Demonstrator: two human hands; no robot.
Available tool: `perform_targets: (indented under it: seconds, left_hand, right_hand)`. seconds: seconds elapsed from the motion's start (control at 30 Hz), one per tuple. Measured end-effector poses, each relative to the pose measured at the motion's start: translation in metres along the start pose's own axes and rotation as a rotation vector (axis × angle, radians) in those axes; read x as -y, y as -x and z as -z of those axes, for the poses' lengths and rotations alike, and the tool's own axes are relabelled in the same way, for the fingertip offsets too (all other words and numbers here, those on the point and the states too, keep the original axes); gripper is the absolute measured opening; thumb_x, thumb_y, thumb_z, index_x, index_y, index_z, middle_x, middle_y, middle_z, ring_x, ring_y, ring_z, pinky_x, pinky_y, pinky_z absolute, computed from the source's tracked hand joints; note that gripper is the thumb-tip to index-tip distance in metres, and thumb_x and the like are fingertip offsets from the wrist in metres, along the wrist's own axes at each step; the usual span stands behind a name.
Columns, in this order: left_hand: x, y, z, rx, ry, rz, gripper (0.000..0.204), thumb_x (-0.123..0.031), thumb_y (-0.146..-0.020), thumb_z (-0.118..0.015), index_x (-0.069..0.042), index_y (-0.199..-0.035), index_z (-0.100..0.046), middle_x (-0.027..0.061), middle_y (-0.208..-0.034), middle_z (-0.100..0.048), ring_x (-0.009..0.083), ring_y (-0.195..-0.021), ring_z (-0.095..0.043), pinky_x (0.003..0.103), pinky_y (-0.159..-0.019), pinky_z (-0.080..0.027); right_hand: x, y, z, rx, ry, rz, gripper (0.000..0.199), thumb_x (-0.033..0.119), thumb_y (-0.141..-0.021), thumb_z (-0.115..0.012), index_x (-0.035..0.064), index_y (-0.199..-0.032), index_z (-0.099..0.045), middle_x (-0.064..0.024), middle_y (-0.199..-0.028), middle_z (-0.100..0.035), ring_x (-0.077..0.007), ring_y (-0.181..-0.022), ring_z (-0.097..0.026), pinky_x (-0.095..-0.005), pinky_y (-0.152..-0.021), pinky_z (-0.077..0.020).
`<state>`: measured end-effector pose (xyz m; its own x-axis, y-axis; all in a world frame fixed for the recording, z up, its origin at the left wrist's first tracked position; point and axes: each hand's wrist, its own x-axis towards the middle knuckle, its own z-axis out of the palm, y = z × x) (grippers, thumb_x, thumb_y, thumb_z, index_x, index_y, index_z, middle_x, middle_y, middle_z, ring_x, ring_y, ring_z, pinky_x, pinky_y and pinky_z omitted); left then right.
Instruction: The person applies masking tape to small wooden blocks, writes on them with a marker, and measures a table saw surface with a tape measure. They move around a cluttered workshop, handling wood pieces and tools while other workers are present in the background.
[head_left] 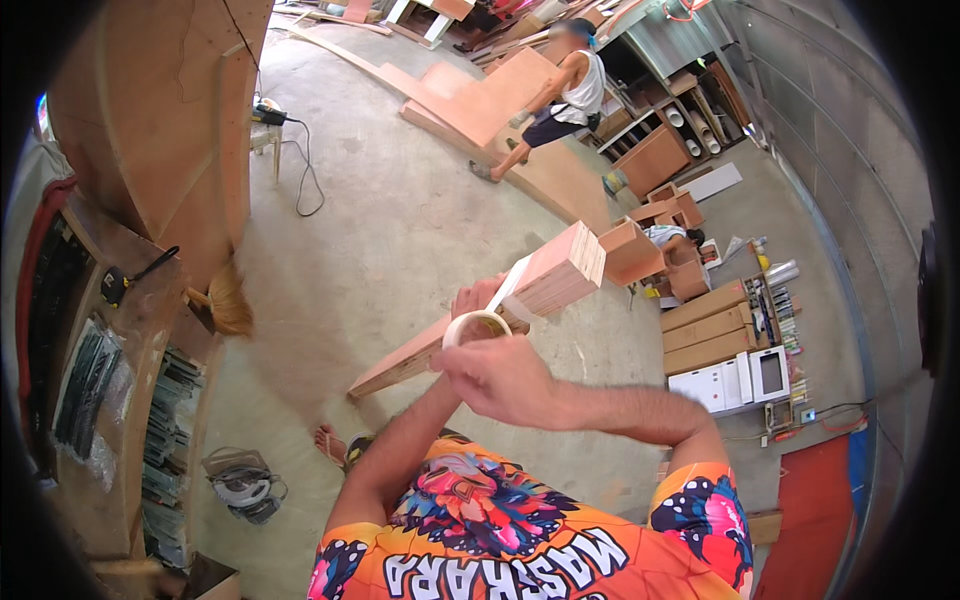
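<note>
A long bundle of stacked plywood strips (pixel 565 265) slants in front of me, its layered end pointing up and to the right. My left hand (pixel 476 296) is closed around the bundle near its middle, with most of its palm and thumb hidden. In my right hand (pixel 500 376) is a roll of masking tape (pixel 453 330), pinched at its lower rim close against the wood. A pale strip of tape (pixel 512 282) crosses the bundle just beyond the roll. My forearms cross close to each other below it.
A circular saw (pixel 245 488) rests on the concrete floor at lower left. A broom (pixel 228 302) and a tape measure (pixel 114 287) are by the left shelf. Plywood sheets (pixel 500 100) lie ahead, where a person (pixel 580 90) walks. Another person (pixel 668 236) is among boxes at right.
</note>
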<state>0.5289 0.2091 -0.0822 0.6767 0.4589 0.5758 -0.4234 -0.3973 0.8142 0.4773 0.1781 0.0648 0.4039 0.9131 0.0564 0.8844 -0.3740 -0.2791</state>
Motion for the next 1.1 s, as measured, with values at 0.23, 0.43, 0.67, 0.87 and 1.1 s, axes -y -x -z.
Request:
perform_targets:
  seconds: [0.23,0.43,0.67,0.87,1.1]
  left_hand:
    - [0.005,-0.02,0.0,-0.135,0.075,0.062,0.077,-0.014,-0.065,-0.093,-0.014,-0.134,-0.058,0.0063,-0.107,-0.069,0.0303,-0.099,-0.064,0.042,-0.087,-0.054]
    - [0.008,-0.035,-0.006,-0.034,0.152,0.072,0.087,-0.013,-0.061,-0.096,-0.012,-0.139,-0.059,0.009,-0.121,-0.069,0.0296,-0.114,-0.064,0.043,-0.096,-0.054]
    - [0.033,-0.031,-0.002,0.027,0.399,0.412,0.07,-0.007,-0.067,-0.094,-0.001,-0.129,-0.064,0.0121,-0.12,-0.071,0.0164,-0.101,-0.07,0.033,-0.084,-0.058]
    - [0.004,-0.038,0.016,0.077,0.238,0.412,0.062,-0.007,-0.067,-0.092,0.001,-0.121,-0.064,0.0092,-0.108,-0.074,0.0144,-0.095,-0.07,0.032,-0.082,-0.057]
    - [0.005,-0.024,-0.006,0.004,0.212,0.464,0.064,-0.005,-0.067,-0.091,0.001,-0.124,-0.063,0.0085,-0.118,-0.071,0.0168,-0.107,-0.068,0.034,-0.093,-0.054]
  right_hand:
    - [0.01,0.01,0.0,-0.132,-0.036,0.033,0.017,0.007,-0.081,-0.068,0.0094,-0.098,-0.065,-0.0097,-0.07,-0.063,-0.0312,-0.063,-0.066,-0.0434,-0.056,-0.0516]
    - [0.002,0.026,0.003,-0.161,0.061,0.023,0.015,0.009,-0.077,-0.07,0.01,-0.089,-0.061,-0.0074,-0.067,-0.06,-0.0277,-0.06,-0.064,-0.0415,-0.052,-0.0489]
    - [-0.042,0.068,0.046,-0.129,0.132,-0.017,0.033,0.01,-0.079,-0.073,0.0121,-0.111,-0.066,-0.0039,-0.069,-0.061,-0.026,-0.065,-0.065,-0.0401,-0.061,-0.0496]
    - [-0.142,0.088,0.059,-0.338,0.189,0.025,0.041,0.026,-0.089,-0.075,0.0094,-0.124,-0.061,-0.0014,-0.066,-0.059,-0.022,-0.061,-0.063,-0.0372,-0.067,-0.0488]
    - [-0.24,0.06,0.062,-0.359,0.036,0.116,0.046,0.026,-0.089,-0.077,0.0093,-0.126,-0.055,-0.0011,-0.069,-0.063,-0.0221,-0.069,-0.066,-0.0353,-0.071,-0.0466]
